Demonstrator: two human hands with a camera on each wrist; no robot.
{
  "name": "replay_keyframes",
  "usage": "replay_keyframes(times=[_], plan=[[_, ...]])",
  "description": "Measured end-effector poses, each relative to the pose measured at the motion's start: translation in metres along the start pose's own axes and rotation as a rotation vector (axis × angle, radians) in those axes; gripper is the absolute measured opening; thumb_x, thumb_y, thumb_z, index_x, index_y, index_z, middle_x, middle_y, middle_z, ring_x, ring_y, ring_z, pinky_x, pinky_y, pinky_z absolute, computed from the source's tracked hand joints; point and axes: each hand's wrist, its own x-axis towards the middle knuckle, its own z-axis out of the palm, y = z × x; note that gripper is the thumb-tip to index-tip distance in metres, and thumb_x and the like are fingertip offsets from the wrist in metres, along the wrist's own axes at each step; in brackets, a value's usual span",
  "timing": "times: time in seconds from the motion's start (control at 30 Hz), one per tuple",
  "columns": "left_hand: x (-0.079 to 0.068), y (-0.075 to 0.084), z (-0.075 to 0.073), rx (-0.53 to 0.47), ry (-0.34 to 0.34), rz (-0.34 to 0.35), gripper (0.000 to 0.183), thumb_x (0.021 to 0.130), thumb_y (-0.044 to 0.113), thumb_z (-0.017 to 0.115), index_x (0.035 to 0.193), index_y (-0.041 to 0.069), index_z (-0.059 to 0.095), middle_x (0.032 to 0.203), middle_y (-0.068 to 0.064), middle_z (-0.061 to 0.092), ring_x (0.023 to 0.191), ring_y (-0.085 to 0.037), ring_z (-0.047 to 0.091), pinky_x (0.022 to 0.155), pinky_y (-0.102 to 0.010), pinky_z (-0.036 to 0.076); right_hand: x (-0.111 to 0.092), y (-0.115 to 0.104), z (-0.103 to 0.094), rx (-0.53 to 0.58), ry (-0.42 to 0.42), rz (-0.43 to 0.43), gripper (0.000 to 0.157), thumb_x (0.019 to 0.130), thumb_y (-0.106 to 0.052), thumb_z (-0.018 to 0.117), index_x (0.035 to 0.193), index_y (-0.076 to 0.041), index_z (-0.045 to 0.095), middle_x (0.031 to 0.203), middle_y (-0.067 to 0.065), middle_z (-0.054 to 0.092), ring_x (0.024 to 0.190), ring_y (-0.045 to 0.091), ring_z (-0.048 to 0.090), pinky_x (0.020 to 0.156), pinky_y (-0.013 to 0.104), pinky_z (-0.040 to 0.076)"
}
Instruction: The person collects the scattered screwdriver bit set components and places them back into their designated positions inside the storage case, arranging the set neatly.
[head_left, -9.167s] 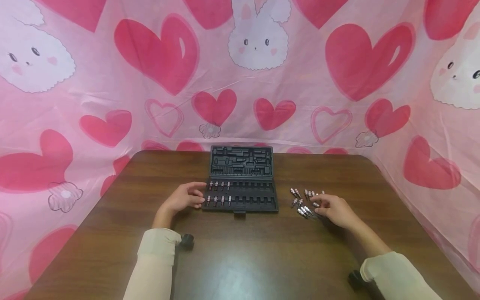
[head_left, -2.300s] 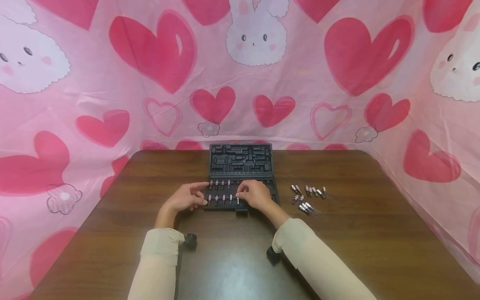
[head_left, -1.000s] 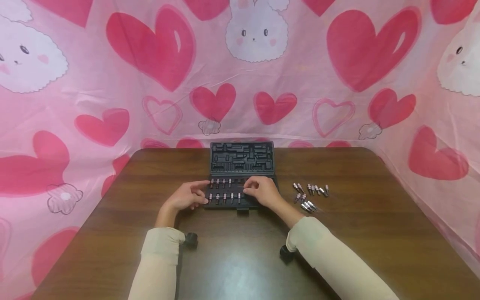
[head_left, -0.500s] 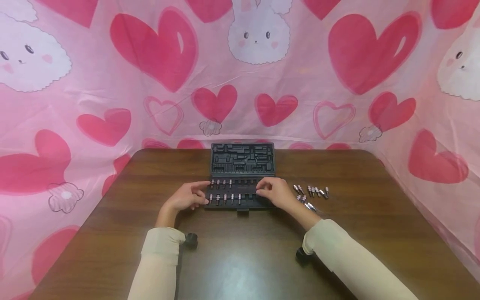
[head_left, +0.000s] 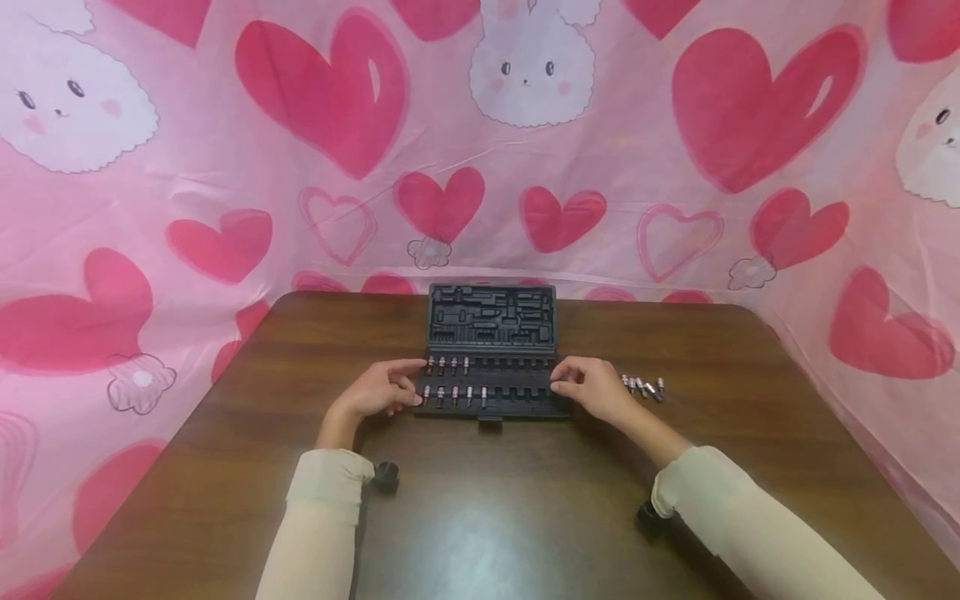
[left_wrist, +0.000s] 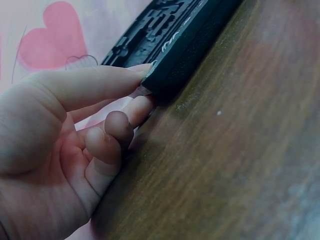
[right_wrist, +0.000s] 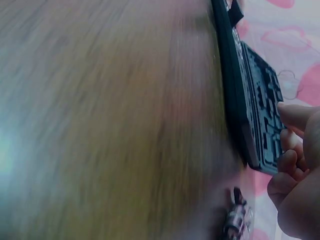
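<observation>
A black socket-bit case (head_left: pixel 450 412) lies open, its lid (head_left: pixel 492 315) raised at the back. Short silver socket bits (head_left: pixel 455 393) fill the left slots of both rows; slots further right hold none. My left hand (head_left: pixel 375 387) holds the case's left end, thumb at the front corner and forefinger at the back. In the left wrist view the thumb (left_wrist: pixel 105 86) presses on the corner. Over the case's right edge hovers my right hand (head_left: pixel 592 385), fingers loosely bent, nothing visible between them. Beyond it lie loose bits (head_left: pixel 642 386), partly hidden by that hand.
The brown wooden table (head_left: pixel 450 500) carries the case near its far side. A pink cloth with hearts and rabbits (head_left: pixel 525 183) hangs behind and at both sides. Each wrist bears a small black camera (head_left: pixel 386 477).
Earlier my right hand was at the loose bits, then set one into the front row, which now holds one more. Since then it has drawn rightward across the case. My left hand has stayed put.
</observation>
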Motion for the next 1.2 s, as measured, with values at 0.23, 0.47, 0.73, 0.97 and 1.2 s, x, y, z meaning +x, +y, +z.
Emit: replay_keyframes(times=[0.23,0.47,0.73,0.97,1.2], plan=[[0.001,0.002,-0.001,-0.003,0.008,0.012,0.062,0.081,0.004,0.074,0.139,0.006,0.052,0.08,-0.01,0.066,0.051,-0.018,0.05,0.048,-0.032,0.046,-0.009,0.01,-0.015,-0.018,0.003,-0.001,0.007,0.085,-0.017,0.076,0.089,-0.017,0.07,0.065,-0.003,0.053,0.054,0.016,0.048,0.049,0.031,0.04],[0.002,0.004,-0.002,0.007,0.016,0.018,0.063,0.08,0.004,0.075,0.139,0.006,0.052,0.08,-0.009,0.067,0.051,-0.018,0.05,0.048,-0.032,0.046,-0.017,0.02,-0.026,-0.055,0.031,-0.024,0.009,0.083,-0.015,0.077,0.087,-0.017,0.07,0.063,-0.006,0.053,0.055,0.013,0.048,0.05,0.03,0.039],[0.002,0.004,-0.002,0.005,0.013,0.01,0.063,0.08,0.005,0.075,0.139,0.007,0.053,0.08,-0.01,0.066,0.052,-0.019,0.051,0.049,-0.033,0.046,-0.025,0.031,-0.037,-0.036,-0.027,0.003,0.009,0.084,-0.016,0.077,0.091,-0.014,0.071,0.066,-0.005,0.054,0.057,0.015,0.049,0.053,0.032,0.04],[0.002,-0.002,0.002,0.012,0.018,0.007,0.062,0.08,0.006,0.075,0.138,0.007,0.054,0.079,-0.009,0.066,0.053,-0.019,0.051,0.049,-0.033,0.046,-0.036,0.045,-0.049,-0.027,-0.084,-0.027,0.01,0.085,-0.015,0.076,0.093,-0.012,0.072,0.068,-0.005,0.055,0.061,0.012,0.049,0.057,0.03,0.039],[-0.002,-0.001,0.002,0.02,0.019,-0.001,0.06,0.081,0.005,0.074,0.138,0.007,0.054,0.08,-0.009,0.066,0.055,-0.02,0.052,0.05,-0.033,0.046,-0.043,0.054,-0.057,0.002,-0.123,-0.062,0.011,0.083,-0.008,0.076,0.092,-0.012,0.073,0.066,-0.007,0.055,0.06,0.009,0.048,0.054,0.027,0.04]])
